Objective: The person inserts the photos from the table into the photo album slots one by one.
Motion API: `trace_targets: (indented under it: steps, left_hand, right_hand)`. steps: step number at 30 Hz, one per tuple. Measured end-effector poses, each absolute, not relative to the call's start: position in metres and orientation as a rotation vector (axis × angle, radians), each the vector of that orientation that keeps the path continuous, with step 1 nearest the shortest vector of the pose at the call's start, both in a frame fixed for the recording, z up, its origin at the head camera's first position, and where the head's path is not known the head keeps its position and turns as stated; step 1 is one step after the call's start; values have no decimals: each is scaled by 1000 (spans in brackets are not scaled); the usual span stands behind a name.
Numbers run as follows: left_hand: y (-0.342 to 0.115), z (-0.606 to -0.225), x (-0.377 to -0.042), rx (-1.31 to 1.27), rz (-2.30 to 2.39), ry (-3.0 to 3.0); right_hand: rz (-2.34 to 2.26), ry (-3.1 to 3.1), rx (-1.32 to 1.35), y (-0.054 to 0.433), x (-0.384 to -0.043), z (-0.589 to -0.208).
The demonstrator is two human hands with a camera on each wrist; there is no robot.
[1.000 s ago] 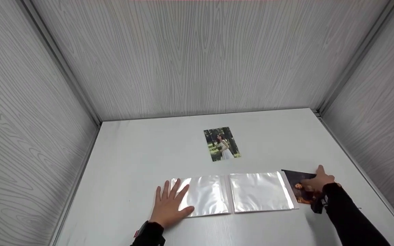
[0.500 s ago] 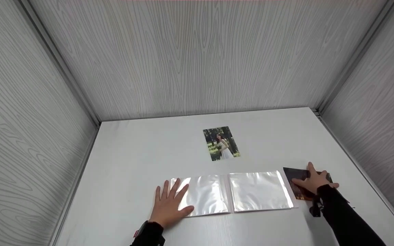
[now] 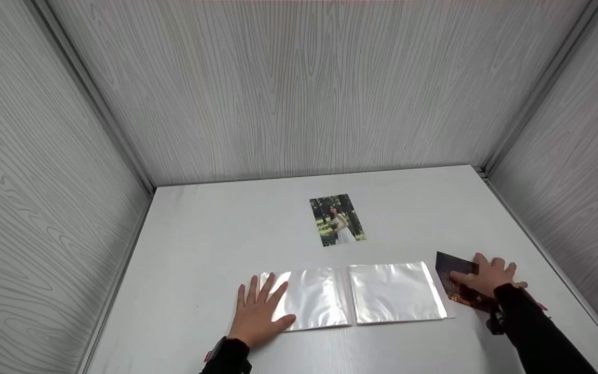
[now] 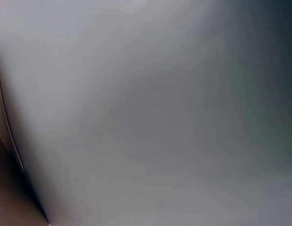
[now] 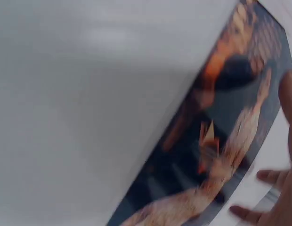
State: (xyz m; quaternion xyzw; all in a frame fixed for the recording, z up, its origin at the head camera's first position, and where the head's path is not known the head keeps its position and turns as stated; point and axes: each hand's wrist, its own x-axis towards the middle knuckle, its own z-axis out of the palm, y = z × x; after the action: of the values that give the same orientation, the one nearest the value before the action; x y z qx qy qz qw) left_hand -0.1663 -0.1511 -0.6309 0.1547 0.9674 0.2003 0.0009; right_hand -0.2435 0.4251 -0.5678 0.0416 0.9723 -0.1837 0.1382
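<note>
An open photo album with clear, shiny sleeves lies on the table. My left hand rests on its left page, fingers spread. At the album's right edge is a dark photo print with orange tones, its upper left corner turned away from the page. Over that print lies my right hand, thumb reaching across it and the other fingers spread past its far edge. The right wrist view shows the print up close, with part of the right hand at the right border. Mostly blurred white surface fills the left wrist view.
Another photo print, of a person in a white dress among trees, lies behind the album. Wood-grain panels enclose the white table at the back and on both sides.
My right hand first shifts left over the dark print, then back right. The print has turned and slid slightly right, away from the album's edge. My left hand stays put.
</note>
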Motion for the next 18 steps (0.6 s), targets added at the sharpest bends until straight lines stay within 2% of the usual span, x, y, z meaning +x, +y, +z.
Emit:
trace_targets:
  steps: [4,7,18]
  left_hand:
    - [-151,-630,-166,499,634,3051]
    - [-151,-631,-167,494,643,3053]
    - [-152,-636,-168,475,585,3036]
  right_hand:
    - [-555,2775,-164,430,-238,-565]
    - [-526,2779,-214,431,-236,-563]
    - [-283,2879,57,434,-245,-570]
